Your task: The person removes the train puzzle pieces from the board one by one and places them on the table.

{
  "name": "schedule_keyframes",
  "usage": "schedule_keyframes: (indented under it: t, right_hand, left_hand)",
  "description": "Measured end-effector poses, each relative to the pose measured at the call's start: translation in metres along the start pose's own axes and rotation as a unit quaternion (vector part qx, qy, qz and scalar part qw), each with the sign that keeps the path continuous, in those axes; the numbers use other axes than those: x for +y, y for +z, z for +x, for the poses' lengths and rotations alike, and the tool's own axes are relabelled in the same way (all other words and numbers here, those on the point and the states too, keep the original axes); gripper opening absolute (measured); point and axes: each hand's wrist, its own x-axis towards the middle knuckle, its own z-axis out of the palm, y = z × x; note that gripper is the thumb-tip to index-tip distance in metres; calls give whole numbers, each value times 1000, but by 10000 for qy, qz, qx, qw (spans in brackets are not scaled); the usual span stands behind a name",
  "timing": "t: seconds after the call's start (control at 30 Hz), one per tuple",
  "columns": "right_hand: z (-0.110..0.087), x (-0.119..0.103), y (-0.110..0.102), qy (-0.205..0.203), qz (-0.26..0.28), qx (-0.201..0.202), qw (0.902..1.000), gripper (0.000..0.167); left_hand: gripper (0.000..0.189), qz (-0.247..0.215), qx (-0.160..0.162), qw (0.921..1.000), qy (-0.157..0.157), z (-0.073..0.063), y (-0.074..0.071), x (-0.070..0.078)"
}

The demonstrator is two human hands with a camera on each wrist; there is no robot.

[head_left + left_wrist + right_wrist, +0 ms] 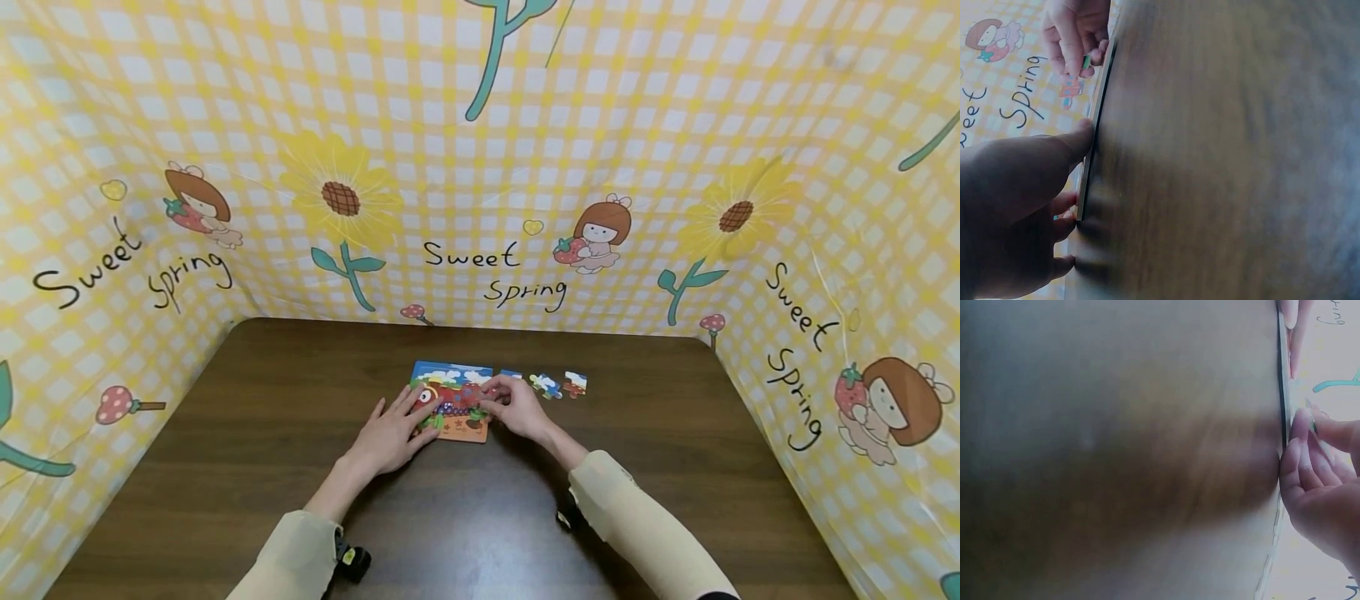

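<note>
A colourful jigsaw puzzle (459, 432) with a red cartoon figure, blue sky and orange ground lies on the table. Fingers spread, my left hand (386, 437) rests on its left side, with the thumb at the near edge. Over the right side of the picture, my right hand (520, 408) pinches a small jigsaw piece (1086, 62) between thumb and fingers; a green part of it shows in both wrist views. Most of that piece is hidden by the fingers.
Right of the puzzle lie loose jigsaw pieces: one blue (512, 374) partly behind my right hand, a blue-and-white one (546, 386) and a red-and-white one (575, 384). A yellow checked cloth (465, 200) walls the brown wooden table (637, 450) at the back and sides.
</note>
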Motion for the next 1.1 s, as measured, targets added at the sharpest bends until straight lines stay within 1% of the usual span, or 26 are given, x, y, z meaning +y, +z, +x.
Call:
schedule_keyframes:
  t: [0.1, 0.23, 0.37, 0.73, 1.1]
  right_hand:
    - [0, 1, -1, 67, 149, -19, 9999, 25]
    - [0, 1, -3, 250, 182, -67, 9995, 37]
    - [1, 0, -4, 430, 285, -145, 9986, 45]
    - [-2, -1, -9, 526, 434, -264, 9973, 45]
    - [-11, 3, -27, 600, 926, -487, 9927, 46]
  left_hand:
    - [61, -20, 1, 10000, -3, 0, 0, 0]
    - [61, -29, -11, 10000, -10, 0, -1, 1]
    - [61, -26, -22, 10000, -17, 0, -1, 1]
    - [61, -24, -34, 10000, -11, 1, 0, -1]
    - [61, -17, -10, 10000, -6, 1, 3, -2]
